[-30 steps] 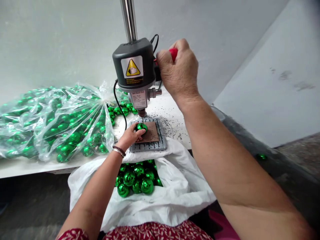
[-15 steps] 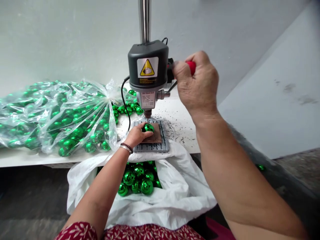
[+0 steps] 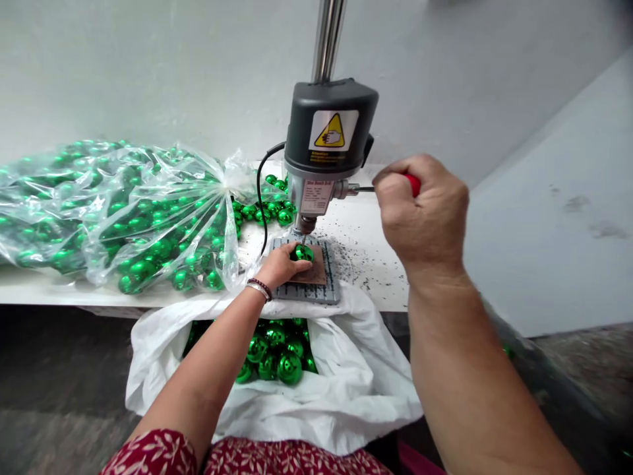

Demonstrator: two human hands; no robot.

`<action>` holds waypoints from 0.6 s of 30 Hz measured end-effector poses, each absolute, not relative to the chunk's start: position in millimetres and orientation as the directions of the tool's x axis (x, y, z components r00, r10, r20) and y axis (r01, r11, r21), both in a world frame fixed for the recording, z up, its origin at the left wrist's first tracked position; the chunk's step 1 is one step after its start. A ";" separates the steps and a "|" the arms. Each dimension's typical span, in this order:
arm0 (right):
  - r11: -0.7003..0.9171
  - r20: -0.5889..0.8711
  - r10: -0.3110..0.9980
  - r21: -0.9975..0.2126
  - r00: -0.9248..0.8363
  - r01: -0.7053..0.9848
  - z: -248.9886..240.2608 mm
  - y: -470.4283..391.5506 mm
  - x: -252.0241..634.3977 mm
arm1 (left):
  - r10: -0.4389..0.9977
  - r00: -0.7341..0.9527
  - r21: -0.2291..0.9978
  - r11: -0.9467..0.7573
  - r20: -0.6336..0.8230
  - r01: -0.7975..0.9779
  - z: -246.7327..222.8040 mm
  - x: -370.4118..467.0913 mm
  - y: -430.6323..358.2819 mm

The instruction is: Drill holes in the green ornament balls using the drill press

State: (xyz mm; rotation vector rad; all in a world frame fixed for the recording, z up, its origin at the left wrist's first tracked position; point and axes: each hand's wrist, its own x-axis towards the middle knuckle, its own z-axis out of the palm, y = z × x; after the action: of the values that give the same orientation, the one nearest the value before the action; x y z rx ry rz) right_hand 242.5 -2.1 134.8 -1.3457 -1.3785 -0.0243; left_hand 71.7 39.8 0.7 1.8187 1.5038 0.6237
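Note:
My left hand (image 3: 283, 267) is closed around a shiny green bauble (image 3: 302, 253), thumb and fingers on its sides. The bauble rests on a brown pad (image 3: 316, 272) over the grey slotted base plate (image 3: 332, 290) of a small bench drill (image 3: 332, 128). Directly above it, the drill's thin bit (image 3: 304, 240) comes down to the top of the bauble; whether it has gone in, I cannot tell. My right hand (image 3: 420, 211) grips the drill's lever by its red knob (image 3: 413, 185), at the right of the drill head.
Left on the white table (image 3: 378, 264) lies a large clear plastic bag (image 3: 148, 218) of green baubles. Several loose baubles (image 3: 262, 214) sit behind the drill's black cord (image 3: 258, 191). Dark shavings surround the base. In front, an open white sack (image 3: 356, 389) holds more baubles.
My right hand has pulled the lever downward, and the chuck and bit have dropped toward the bauble. My left hand still holds the bauble on the pad. The view has shifted and tilted slightly.

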 end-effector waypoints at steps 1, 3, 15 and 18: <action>0.371 0.706 0.638 -0.631 0.307 0.681 128.5 -3.5 242.2 | 0.974 0.219 0.756 -0.097 -0.063 0.647 0.8 71.6 39.8; 0.405 0.741 0.597 -0.609 0.308 0.681 117.9 -5.7 241.5 | 0.972 0.225 0.751 -0.099 -0.068 0.652 1.5 71.5 39.7; 0.351 0.729 0.537 -0.651 0.425 0.673 99.8 -8.2 229.7 | 0.974 0.196 0.774 -0.039 -0.111 0.632 6.7 72.7 33.8; 0.329 0.714 0.530 -0.671 0.458 0.664 90.0 -9.7 227.4 | 0.973 0.201 0.795 -0.034 -0.112 0.605 2.6 71.9 34.1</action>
State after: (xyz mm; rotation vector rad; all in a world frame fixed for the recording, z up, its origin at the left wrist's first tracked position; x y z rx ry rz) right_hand 227.4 -9.7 90.0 -1.3209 -1.1863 -0.1221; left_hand 71.9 34.1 2.6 1.7293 1.4910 0.6221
